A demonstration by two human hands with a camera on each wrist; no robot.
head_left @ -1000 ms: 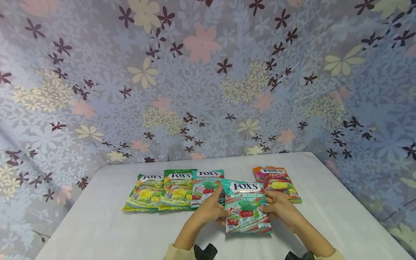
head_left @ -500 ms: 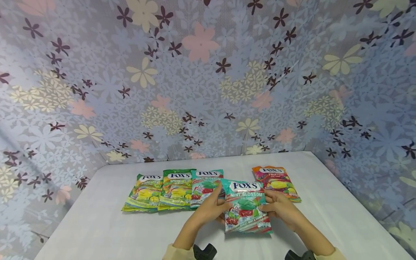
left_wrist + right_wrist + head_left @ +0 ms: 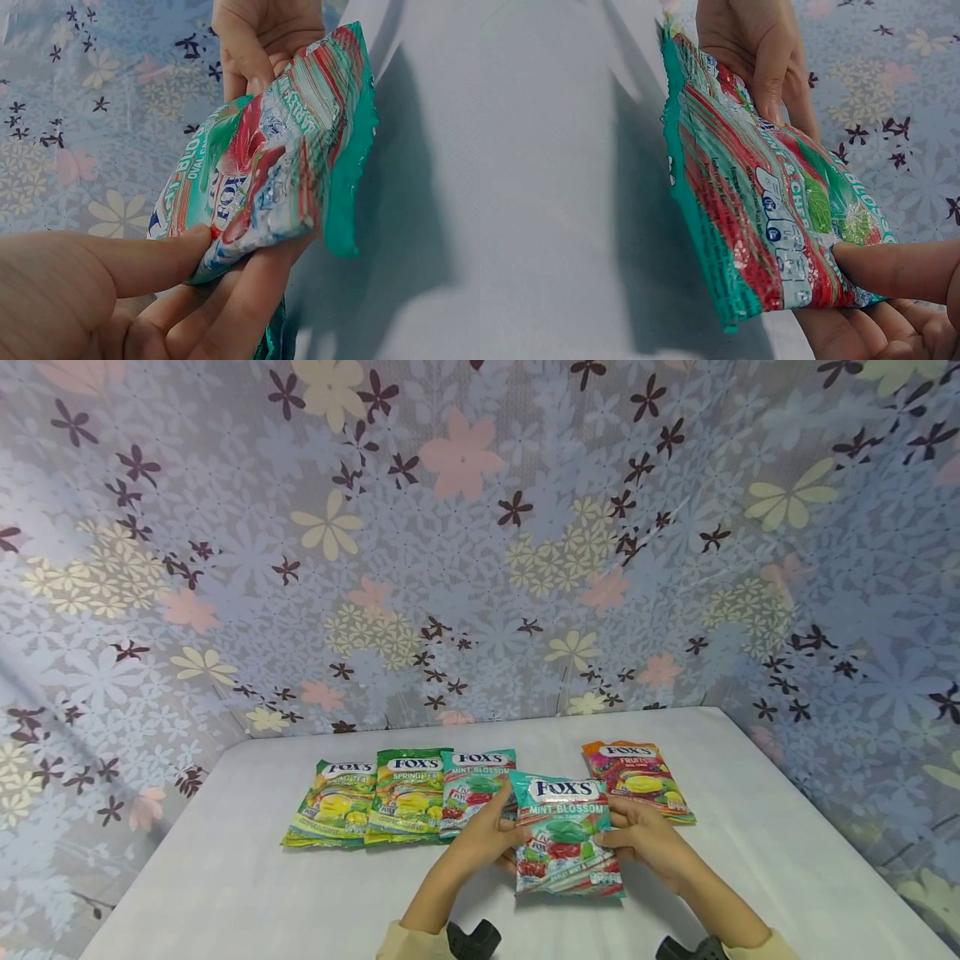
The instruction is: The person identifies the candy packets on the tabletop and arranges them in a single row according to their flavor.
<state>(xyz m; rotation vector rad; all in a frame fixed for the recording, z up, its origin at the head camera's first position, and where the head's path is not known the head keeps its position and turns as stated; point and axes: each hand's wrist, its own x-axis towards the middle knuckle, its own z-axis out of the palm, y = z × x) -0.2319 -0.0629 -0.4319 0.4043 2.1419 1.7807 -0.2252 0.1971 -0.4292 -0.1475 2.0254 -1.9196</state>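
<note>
A teal Fox's Mint Blossom candy bag (image 3: 567, 839) is held between both hands, raised off the white table and facing the head camera. My left hand (image 3: 483, 839) pinches its left edge, thumb in front and fingers behind. On the opposite edge, my right hand (image 3: 648, 843) grips the same way. In the left wrist view the bag (image 3: 259, 161) bulges, and its teal bottom seam hangs apart from the tabletop. The right wrist view shows the right thumb (image 3: 892, 270) pressing the printed front of the bag (image 3: 742, 195).
Behind the left hand lies another Mint Blossom bag (image 3: 474, 789). Beside it are two green Spring Tea bags, one in the middle (image 3: 407, 797) and one farther left (image 3: 333, 806). An orange-red Fruits bag (image 3: 640, 781) lies behind the right hand on the white table (image 3: 225, 893).
The held candy bag has shifted very slightly to the left and its lower part tips a little. Both hands keep their grip; the bags on the table stay where they were.
</note>
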